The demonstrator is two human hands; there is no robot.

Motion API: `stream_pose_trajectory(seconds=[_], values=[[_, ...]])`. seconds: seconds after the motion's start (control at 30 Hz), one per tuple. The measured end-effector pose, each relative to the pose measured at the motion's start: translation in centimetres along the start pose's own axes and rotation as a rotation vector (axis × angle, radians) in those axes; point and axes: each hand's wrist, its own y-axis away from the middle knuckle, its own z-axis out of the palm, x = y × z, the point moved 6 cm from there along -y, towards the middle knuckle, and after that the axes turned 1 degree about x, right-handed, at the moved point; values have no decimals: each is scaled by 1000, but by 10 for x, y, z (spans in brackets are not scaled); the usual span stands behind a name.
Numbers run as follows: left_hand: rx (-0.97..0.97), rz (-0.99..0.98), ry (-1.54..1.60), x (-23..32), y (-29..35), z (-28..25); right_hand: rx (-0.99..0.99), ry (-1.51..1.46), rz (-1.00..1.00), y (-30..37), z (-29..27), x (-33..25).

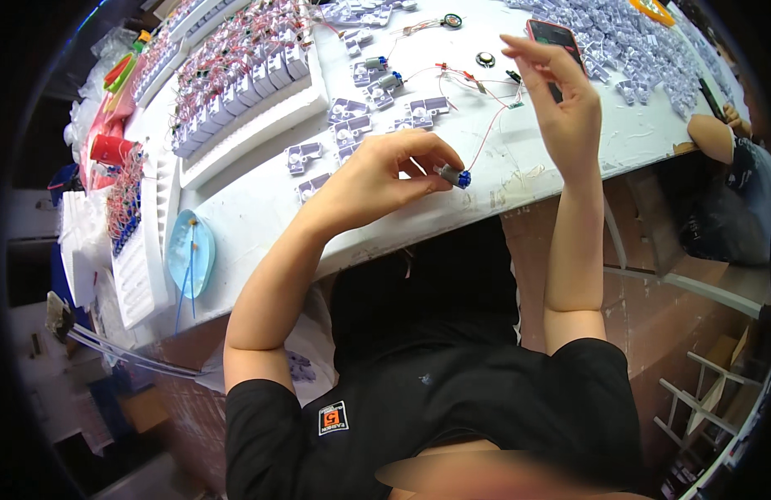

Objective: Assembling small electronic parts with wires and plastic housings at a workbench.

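Head: left hand (pixel 377 179) pinches motor (pixel 452 173), desk (pixel 377 233) near edge.
Right hand (pixel 568 108) raised, fingers parted; pinch likely leaves red wire (pixel 486 140) free.

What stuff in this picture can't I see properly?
Head view: part of the small motor is covered by the fingers of the left hand.
Head view: part of the phone is behind the right hand.
Head view: any thin wire between the right fingertips would be too small to tell.
Head view: details on the green circuit board are too small.
Head view: the co-worker is cut off by the dark right rim.
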Motion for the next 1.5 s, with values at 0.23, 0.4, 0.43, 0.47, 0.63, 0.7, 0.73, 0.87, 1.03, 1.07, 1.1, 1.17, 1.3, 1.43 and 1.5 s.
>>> stream_pose_trajectory(seconds=[0.23,0.4,0.43,0.47,0.63,0.7,0.73,0.87,1.03,1.07,1.1,1.17,1.3,1.43,1.5], values=[[134,-14,299,-18,-12,-15,-188,473,-34,18,8,2],[202,106,381,-4,-53,-49,-247,699,-161,0,21,30],[232,121,362,7,-63,-55,-281,786,-118,-12,18,41],[260,136,344,15,-74,-60,-313,874,-73,-22,14,51],[349,101,444,46,-72,-80,-48,847,-79,-64,-21,7],[371,103,502,61,-49,-81,-108,689,-19,-57,-31,-25],[391,104,570,62,-40,-80,-106,690,-15,-50,-36,-30],[280,199,502,53,-12,-62,-640,-134,306,-10,-6,-3],[312,21,577,4,-10,-49,-749,-86,549,-2,40,53],[308,23,576,1,-14,-48,-696,-97,551,-11,43,67],[339,-5,564,-4,-17,-48,-682,-14,506,-22,48,76],[384,-22,568,-16,-20,-49,-701,154,420,-37,52,73],[415,-37,603,-24,-17,-46,-788,285,449,-32,45,55],[427,-107,535,-27,-25,-41,-646,569,240,-40,21,54],[406,-121,517,-32,-33,-41,-540,794,-5,-48,16,47]])
